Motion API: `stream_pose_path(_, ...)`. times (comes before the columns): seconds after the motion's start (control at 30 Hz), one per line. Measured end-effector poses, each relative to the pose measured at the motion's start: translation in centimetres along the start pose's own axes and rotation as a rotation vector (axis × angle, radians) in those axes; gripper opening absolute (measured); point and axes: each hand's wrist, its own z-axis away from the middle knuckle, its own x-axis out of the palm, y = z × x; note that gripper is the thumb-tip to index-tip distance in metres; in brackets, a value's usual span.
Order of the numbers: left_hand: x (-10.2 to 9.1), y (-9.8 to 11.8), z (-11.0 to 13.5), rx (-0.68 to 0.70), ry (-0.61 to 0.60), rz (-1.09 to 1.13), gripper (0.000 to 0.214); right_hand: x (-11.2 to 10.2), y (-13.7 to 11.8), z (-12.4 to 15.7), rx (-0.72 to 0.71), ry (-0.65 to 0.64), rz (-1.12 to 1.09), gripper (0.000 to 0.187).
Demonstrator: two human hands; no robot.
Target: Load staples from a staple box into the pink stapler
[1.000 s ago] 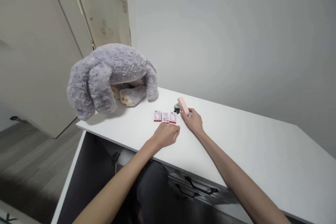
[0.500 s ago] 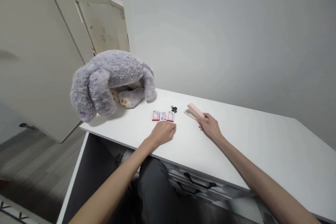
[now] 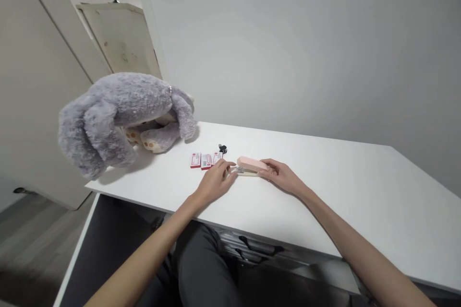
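Observation:
A pink stapler (image 3: 251, 163) lies crosswise over the white tabletop, its upper arm raised off the pale base. My right hand (image 3: 283, 176) is closed around its rear end. At the front end, thumb and forefinger of my left hand (image 3: 215, 181) close on the tip of the base from both sides; the exact contact is partly hidden. Just beyond my left hand are three small red-and-white boxes (image 3: 205, 161) in a row, the rightmost partly covered by my fingers. Behind them sits a small black object (image 3: 223, 148), possibly a staple remover.
A large lavender plush toy (image 3: 133, 105) is draped over the left end of the white table (image 3: 324, 201). The wall (image 3: 288, 57) rises behind the table. Drawers with black handles (image 3: 261, 248) are below the front edge, near my legs (image 3: 205, 264).
My right hand has brought the stapler leftward and turned it crosswise. My left hand has opened from a fist and taken the stapler's front end. The view has swung slightly right.

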Motion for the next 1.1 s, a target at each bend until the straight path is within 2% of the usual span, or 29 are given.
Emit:
stream_pose_path(0.13,1.3,0.9,-1.8,-0.073,-0.03,0.147,0.028,-0.1,0.0,-0.1,0.01,0.015,0.041,0.046)
stream_pose_path(0.23,1.7,1.5,-2.6,-0.139,-0.038,0.217,0.034,0.0,0.1,-0.2,0.013,0.079,0.117,0.044)
stream_pose_path(0.37,1.8,2.0,-2.5,-0.184,-0.111,0.306,0.034,0.6,-0.1,0.0,-0.053,0.117,0.093,0.043)
stream_pose_path(0.57,2.0,1.9,-2.0,-0.199,-0.142,0.407,0.04,1.6,-1.4,0.5,-0.106,0.047,0.057,0.035)
stream_pose_path(0.73,2.6,1.3,-2.0,-0.213,-0.159,0.375,0.05,1.6,-1.9,0.9,-0.02,-0.046,-0.089,0.034)
stream_pose_path(0.83,2.8,1.3,-2.2,-0.214,-0.154,0.325,0.049,1.6,-1.8,0.8,0.012,-0.038,-0.143,0.037)
stream_pose_path(1.0,3.3,2.6,-2.4,-0.295,-0.129,0.206,0.033,1.7,-1.4,0.6,0.05,0.012,-0.2,0.041)
stream_pose_path(1.1,3.6,3.2,-2.4,-0.338,-0.119,0.159,0.038,1.7,-1.3,0.5,0.012,0.03,-0.21,0.042)
